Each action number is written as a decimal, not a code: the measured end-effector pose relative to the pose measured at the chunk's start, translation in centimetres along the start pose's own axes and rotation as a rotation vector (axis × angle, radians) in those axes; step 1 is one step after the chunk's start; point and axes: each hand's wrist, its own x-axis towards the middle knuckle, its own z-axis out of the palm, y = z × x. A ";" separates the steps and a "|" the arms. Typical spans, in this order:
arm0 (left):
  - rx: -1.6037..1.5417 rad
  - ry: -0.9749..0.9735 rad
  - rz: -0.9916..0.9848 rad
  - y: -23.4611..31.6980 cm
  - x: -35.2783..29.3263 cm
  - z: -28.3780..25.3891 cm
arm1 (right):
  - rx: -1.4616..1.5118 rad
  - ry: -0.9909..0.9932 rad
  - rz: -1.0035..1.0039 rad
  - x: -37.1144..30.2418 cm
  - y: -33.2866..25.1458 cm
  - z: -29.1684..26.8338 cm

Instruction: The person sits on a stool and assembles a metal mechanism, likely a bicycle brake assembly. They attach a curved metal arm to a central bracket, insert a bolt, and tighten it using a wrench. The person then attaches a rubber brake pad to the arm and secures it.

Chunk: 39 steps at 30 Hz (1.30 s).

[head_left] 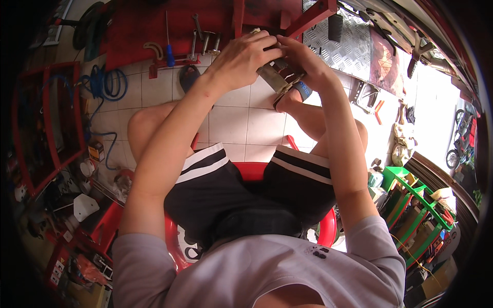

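Both my hands are up at the far middle, close to the edge of a red work stand (200, 18). Between them is a dull metal part (273, 78), grey-brown with flat plate-like faces and a darker gap; its exact kind I cannot make out. My left hand (244, 59) curls over its upper left side, fingers bent and pointing right. On the right side, my right hand (308, 64) grips it with fingers reaching over the top. The fingertips and the part's far end are partly hidden.
Left of my hands a blue-handled screwdriver (170, 54) and wrenches (197, 25) rest on the stand's edge. A blue hose (105, 82) lies coiled at left. Red shelving (49, 123) stands left, a green rack (418, 205) right. A red stool (251, 171) is under me.
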 end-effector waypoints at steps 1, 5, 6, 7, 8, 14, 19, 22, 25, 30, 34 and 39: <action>0.035 -0.020 -0.003 0.1 0.0 0.1 | 0.010 -0.015 -0.024 0.3 0.3 -0.2; 0.063 0.101 0.025 -0.9 0.0 0.1 | 0.008 -0.039 -0.075 0.7 0.4 -0.1; 0.060 0.114 -0.025 -1.0 -0.1 -0.1 | -0.002 -0.035 -0.073 0.5 0.1 0.3; 0.058 0.126 -0.075 -1.2 -0.2 -0.2 | -0.038 -0.004 -0.086 0.3 0.1 0.7; -0.004 0.067 -0.134 -1.2 -0.1 -0.7 | -0.076 0.028 -0.102 0.0 -0.1 1.2; -0.279 0.006 -0.299 -2.8 -0.9 -0.5 | -0.261 0.012 -0.123 -0.1 -0.3 0.9; -0.632 -0.211 -0.500 -4.5 -1.0 -0.8 | -0.416 0.059 -0.184 -1.4 -0.7 0.6; -0.602 -0.126 -0.548 -4.5 -0.3 -0.1 | -0.465 0.026 -0.234 -1.2 -0.5 -1.4; -0.691 -0.117 -0.606 -4.1 0.1 -0.1 | -0.582 -0.038 -0.224 -2.7 -1.9 -1.0; -0.520 0.031 -0.516 -2.8 0.5 0.9 | -0.720 -0.101 -0.276 -2.9 -2.5 -2.1; -0.402 0.209 -0.361 -2.4 0.7 1.2 | -0.742 -0.012 -0.307 -3.0 -2.3 -1.6; -0.384 0.272 -0.350 -1.9 1.1 1.4 | -0.809 -0.080 -0.373 -1.6 -1.2 -2.1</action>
